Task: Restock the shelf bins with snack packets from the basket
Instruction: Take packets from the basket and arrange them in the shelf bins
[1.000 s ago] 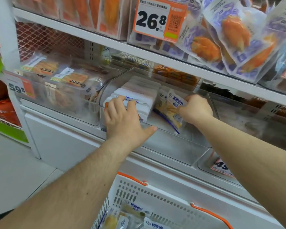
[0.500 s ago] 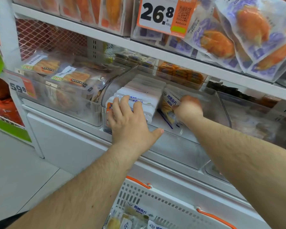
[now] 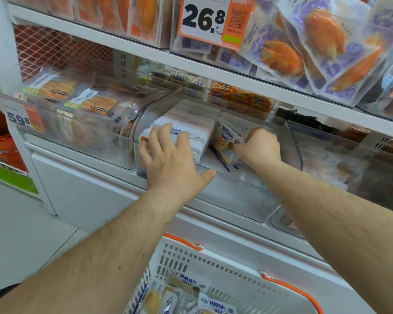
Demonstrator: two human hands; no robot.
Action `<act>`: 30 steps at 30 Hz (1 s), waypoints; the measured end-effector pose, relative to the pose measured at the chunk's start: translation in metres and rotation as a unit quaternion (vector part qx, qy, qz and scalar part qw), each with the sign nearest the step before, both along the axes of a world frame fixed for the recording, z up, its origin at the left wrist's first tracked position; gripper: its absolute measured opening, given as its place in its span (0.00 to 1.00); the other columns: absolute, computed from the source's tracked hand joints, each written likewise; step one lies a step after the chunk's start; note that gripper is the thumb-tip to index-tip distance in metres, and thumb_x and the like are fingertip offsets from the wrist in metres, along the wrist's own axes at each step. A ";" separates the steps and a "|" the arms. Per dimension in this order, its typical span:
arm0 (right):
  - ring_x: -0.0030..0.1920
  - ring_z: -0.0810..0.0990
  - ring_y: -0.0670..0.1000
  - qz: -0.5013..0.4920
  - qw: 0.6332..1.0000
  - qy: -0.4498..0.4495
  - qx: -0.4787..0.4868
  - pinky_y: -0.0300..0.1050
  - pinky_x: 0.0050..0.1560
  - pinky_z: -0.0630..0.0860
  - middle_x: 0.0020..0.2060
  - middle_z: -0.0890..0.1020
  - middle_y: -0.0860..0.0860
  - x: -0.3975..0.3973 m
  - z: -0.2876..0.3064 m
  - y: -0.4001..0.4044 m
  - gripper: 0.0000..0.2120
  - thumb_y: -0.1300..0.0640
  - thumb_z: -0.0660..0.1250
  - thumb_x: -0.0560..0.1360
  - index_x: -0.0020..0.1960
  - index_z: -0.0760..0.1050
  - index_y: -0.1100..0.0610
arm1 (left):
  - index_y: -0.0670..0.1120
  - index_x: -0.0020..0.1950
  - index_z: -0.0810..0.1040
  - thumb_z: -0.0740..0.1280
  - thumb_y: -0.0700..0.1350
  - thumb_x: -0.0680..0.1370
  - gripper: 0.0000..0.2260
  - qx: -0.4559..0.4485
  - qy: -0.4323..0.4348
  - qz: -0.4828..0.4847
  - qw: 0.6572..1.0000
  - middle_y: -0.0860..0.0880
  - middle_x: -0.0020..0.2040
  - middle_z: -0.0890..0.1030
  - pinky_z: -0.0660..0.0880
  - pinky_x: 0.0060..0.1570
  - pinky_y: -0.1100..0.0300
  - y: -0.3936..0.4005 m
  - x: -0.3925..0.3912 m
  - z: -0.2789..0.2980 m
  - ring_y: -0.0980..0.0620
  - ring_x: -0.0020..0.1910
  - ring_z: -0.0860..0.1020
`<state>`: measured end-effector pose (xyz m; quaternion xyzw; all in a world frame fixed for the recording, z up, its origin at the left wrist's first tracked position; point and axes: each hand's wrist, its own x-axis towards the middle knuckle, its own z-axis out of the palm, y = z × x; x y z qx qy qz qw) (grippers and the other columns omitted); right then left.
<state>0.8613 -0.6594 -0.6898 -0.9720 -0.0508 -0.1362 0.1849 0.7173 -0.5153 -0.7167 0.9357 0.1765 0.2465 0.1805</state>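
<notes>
The clear bin (image 3: pixel 236 196) stands on the middle shelf (image 3: pixel 191 214) and serves as reference. Inside it, at its left half, a row of white packets (image 3: pixel 191 123) stands on edge, front to back. Just right of that row, a snack packet (image 3: pixel 225 141) with blue print stands tilted in the bin. The right hand (image 3: pixel 261 147) is inside the bin with fingers curled, gripping this packet at its right edge. The left hand (image 3: pixel 170 159) rests on the front of the white row, fingers spread and fairly straight, thumb extended over the bin's front rim. Below the bin, a white basket (image 3: pixel 213 264) with orange handles holds more packets of the same print (image 3: pixel 216 304). Above the bin, a price tag (image 3: pixel 204 19) reads 26.8. Left of the bin, a neighbouring bin (image 3: pixel 82 137) holds clear-wrapped packets.
</notes>
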 end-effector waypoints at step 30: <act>0.44 0.80 0.51 0.148 0.942 0.301 0.025 0.44 0.46 0.78 0.40 0.81 0.47 -0.183 -0.202 -0.072 0.03 0.58 0.66 0.75 0.44 0.77 0.52 | 0.52 0.61 0.74 0.69 0.56 0.76 0.16 0.072 0.506 -0.350 0.785 0.58 0.55 0.75 0.76 0.54 0.53 -0.043 -0.056 -0.087 0.49 0.53 0.78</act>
